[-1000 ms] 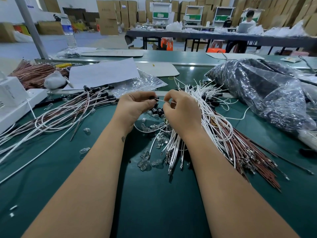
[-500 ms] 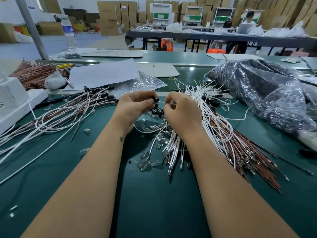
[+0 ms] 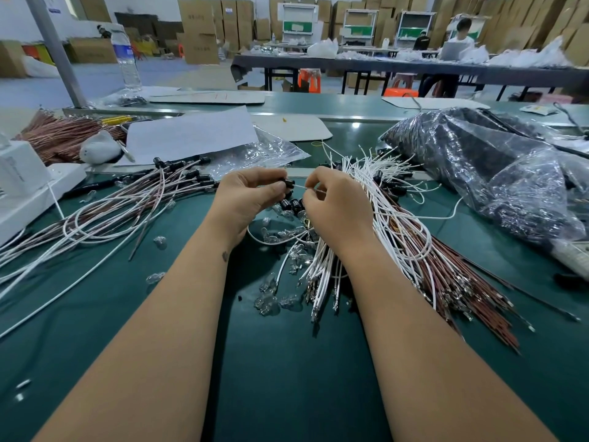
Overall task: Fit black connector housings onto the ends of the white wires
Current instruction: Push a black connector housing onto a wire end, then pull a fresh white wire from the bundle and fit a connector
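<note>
My left hand [image 3: 248,199] pinches a small black connector housing [image 3: 289,183] between thumb and fingers. My right hand [image 3: 334,205] pinches the end of a white wire [image 3: 300,186] that meets the housing. Both hands hover just above the green table [image 3: 280,362], close together. Loose black housings [image 3: 294,205] lie right under the hands. A big bundle of white wires [image 3: 385,202] mixed with brown ones spreads to the right of my right hand. Wires fitted with black housings [image 3: 178,169] lie in a pile at the left.
Small clear glass bulbs [image 3: 271,298] are scattered near my wrists. A large plastic bag of black parts [image 3: 484,167] fills the right. White paper [image 3: 191,132], a clear bag [image 3: 255,154], a white box [image 3: 22,183] and a water bottle [image 3: 127,59] sit left and behind.
The hands have stayed in place; the gap between them has closed slightly as the wire end meets the housing.
</note>
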`<state>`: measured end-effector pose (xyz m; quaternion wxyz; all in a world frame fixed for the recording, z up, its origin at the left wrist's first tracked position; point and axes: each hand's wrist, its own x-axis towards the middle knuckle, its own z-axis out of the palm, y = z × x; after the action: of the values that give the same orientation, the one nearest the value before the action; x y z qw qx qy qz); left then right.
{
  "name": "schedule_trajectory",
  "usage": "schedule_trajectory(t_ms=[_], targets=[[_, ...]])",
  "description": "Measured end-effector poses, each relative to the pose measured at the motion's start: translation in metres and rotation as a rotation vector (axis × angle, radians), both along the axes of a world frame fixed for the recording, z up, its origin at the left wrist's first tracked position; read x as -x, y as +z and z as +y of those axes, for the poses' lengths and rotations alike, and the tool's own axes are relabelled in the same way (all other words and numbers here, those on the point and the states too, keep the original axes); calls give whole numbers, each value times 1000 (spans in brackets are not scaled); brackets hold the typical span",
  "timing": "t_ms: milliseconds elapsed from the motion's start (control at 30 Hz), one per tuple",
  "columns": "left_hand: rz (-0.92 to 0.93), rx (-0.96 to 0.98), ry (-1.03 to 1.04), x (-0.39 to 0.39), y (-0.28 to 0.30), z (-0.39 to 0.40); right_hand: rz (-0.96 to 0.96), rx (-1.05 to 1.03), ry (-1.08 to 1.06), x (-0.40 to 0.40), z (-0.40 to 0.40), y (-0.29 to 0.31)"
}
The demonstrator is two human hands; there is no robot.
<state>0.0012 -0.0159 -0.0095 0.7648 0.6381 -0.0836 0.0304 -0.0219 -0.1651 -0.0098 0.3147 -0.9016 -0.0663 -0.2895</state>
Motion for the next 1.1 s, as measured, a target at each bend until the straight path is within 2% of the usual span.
schedule_trajectory(t_ms=[233, 533, 833, 1100], targets=[[-4, -16, 11, -2, -2, 0, 14, 33, -24, -2, -2, -2], [5, -22, -15, -4, -6, 0, 16, -61, 53, -3, -2, -2], [16, 14, -24, -3, -5, -1, 109, -69, 67, -4, -2, -3], [-12, -9, -26, -5, -8, 1, 117, -79, 105, -4, -1, -3]])
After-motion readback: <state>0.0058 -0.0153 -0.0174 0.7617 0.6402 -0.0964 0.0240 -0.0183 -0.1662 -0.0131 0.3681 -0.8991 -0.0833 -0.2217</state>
